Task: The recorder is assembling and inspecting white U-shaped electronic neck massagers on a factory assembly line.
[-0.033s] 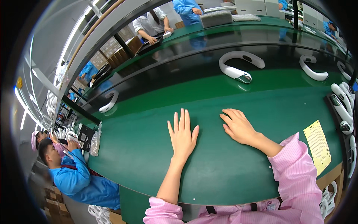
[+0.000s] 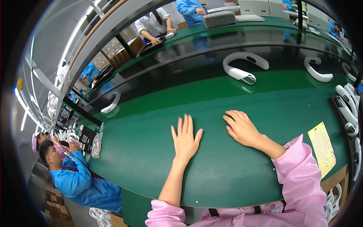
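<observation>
Over the middle of the green tabletop (image 2: 242,178) my left hand (image 2: 185,140) is stretched out, palm down, its fingers apart and holding nothing. To its right my right hand (image 2: 244,128) rests palm down on the green surface, fingers slightly bent and close together, thumb apart, with nothing in it. Beyond both hands, a white U-shaped neck device (image 2: 236,70) with a shiny silver end lies on the dark, glossy strip. A second white neck device (image 2: 317,72) is farther right on that strip, and another white curved device (image 2: 110,106) lies at the far left.
A yellow sheet (image 2: 322,148) lies by my right sleeve. At the right edge, a black tray (image 2: 339,113) holds several white devices. On the left, a person in blue (image 2: 77,181) works beside a clear plastic bag (image 2: 97,144). Other people work at the far bench.
My left hand has drawn back slightly toward me, its fingertips lower in the picture. My right hand has stayed where it was.
</observation>
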The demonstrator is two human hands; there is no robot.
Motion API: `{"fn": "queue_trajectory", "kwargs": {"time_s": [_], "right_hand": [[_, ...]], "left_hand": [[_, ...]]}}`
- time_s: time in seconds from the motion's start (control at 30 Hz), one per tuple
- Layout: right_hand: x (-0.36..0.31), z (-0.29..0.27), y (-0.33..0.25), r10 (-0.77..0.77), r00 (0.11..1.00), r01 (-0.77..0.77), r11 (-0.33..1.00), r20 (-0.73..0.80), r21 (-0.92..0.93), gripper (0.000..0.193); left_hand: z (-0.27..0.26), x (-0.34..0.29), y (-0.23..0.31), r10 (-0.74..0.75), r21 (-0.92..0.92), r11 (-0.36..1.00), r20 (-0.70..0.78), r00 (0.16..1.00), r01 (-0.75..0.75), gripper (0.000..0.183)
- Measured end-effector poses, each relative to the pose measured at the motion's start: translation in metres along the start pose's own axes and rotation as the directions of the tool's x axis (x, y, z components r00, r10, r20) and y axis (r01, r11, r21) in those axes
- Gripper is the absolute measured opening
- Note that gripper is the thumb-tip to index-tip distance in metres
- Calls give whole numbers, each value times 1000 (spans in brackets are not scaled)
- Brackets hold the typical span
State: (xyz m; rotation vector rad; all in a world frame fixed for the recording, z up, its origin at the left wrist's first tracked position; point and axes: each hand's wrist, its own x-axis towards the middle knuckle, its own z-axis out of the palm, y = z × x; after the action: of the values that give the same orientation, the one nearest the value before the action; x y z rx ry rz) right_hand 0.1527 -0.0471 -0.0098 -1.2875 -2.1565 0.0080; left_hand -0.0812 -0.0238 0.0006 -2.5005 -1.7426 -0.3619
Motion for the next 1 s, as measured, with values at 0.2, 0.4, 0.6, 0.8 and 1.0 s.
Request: {"fn": "queue_trajectory", "kwargs": {"time_s": [0.2,0.4,0.6,0.8,1.0], "right_hand": [[0,3,1,-2,1000,2,1000,7,4,34],[4,-3,-5,13,999,-13,1000,32,6,36],[3,-4,-6,25,998,-26,1000,50,10,36],[4,-3,-10,29,997,-30,1000,71,9,36],[3,-3,-9,33,997,-34,999,71,21,37]], "left_hand": [[9,-2,-5,-28,-51,998,62,998,31,65],[5,-3,-5,-54,-147,988,-30,998,49,64],[-7,-2,5,28,-16,999,-417,908,-39,60],[12,-7,-1,-38,-31,999,-358,933,29,48],[14,-6,2,-89,-88,994,-343,935,62,27]]}}
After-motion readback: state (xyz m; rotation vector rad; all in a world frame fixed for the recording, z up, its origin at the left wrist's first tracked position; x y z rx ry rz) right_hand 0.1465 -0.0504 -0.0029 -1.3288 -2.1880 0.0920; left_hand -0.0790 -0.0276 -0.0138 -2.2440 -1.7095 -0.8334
